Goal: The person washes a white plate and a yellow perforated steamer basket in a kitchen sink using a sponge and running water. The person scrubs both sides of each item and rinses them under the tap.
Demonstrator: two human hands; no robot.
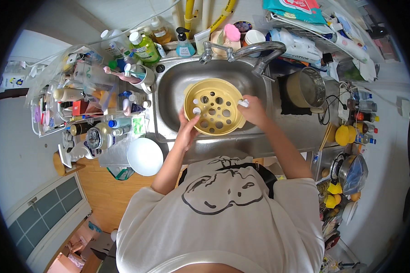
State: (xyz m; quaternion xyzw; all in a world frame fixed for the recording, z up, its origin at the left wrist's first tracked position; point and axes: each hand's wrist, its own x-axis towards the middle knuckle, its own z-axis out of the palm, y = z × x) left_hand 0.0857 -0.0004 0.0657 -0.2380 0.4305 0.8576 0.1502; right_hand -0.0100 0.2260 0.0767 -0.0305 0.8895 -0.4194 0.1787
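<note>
A round yellow steamer basket (214, 86) with large holes in its base is held over the steel sink (171, 82). My left hand (185, 130) is closed on its lower left rim, the thumb over the edge. At the basket's right rim, my right hand (256, 112) is closed around a small white wad (244, 103), which looks like a cloth or a wipe. Whether those fingers also grip the rim is hidden. Behind the basket, the chrome faucet (250, 51) has its spout swung to the right.
Bottles, including a blue pump bottle (185, 45), line the sink's back edge. A white bowl (145, 156) sits at the left near my forearm, below a crowded rack (45, 129). To the right stand a pot (296, 88) and a cord (325, 109).
</note>
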